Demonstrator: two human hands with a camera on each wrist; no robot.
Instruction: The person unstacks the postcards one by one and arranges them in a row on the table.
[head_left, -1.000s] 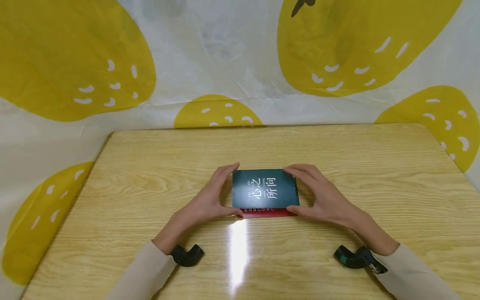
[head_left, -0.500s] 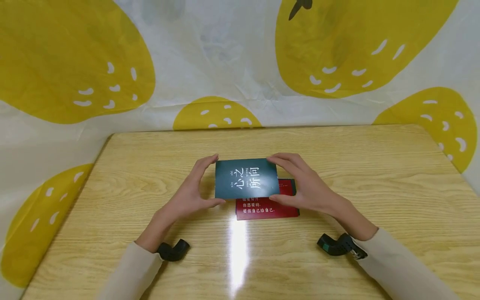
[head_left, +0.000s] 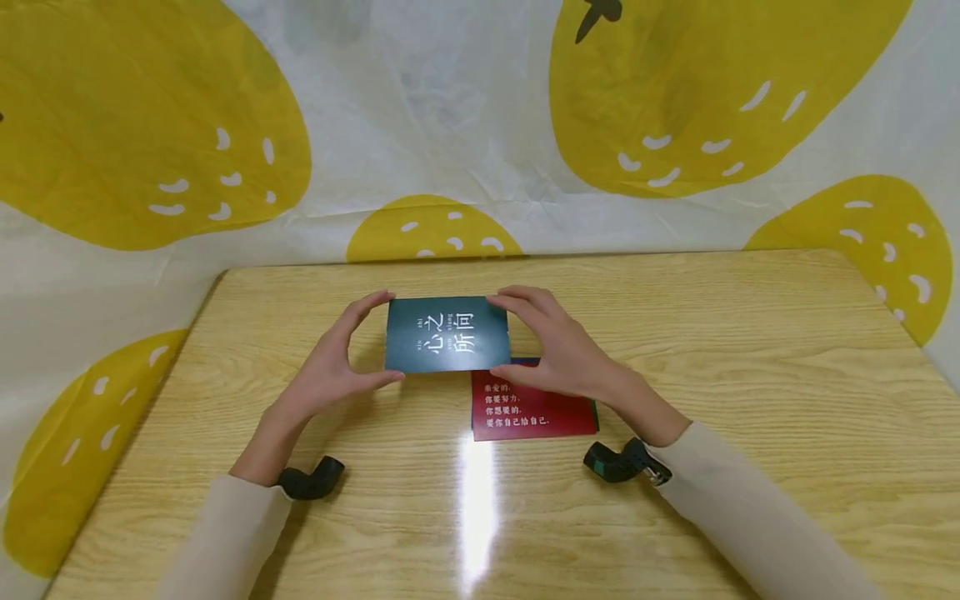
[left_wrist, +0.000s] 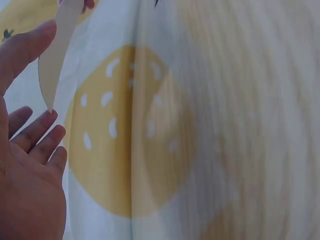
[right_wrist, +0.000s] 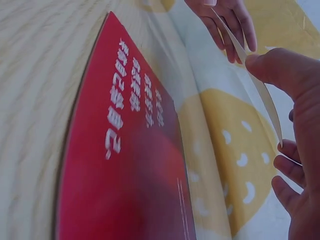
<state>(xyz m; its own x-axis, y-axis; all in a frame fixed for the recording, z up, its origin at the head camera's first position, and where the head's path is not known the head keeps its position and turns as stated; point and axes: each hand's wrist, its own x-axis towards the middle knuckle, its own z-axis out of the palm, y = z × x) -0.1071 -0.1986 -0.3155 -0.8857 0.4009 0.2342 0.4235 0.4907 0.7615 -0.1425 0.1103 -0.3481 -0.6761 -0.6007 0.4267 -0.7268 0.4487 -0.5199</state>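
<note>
Teal card [head_left: 447, 334] moved left; sits between left hand [head_left: 327, 363] and right hand [head_left: 564, 348], each spread wide, pinching corners.

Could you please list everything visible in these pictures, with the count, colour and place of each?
Teal card: 1, teal with white writing, held above the table
Red card: 1, red with pale writing, on the table
Dark layer: count unclear, blue and green edges, peeking from under the red card
Table: 1, light wood, beneath everything
Fabric: count unclear, white with yellow fruit print, around the table
Wrist devices: 2, black, one per wrist
Sleeves: 2, beige, one per arm
Left hand: 1, bare, pinching the teal card's left end
Right hand: 1, bare, pinching its right end
</note>
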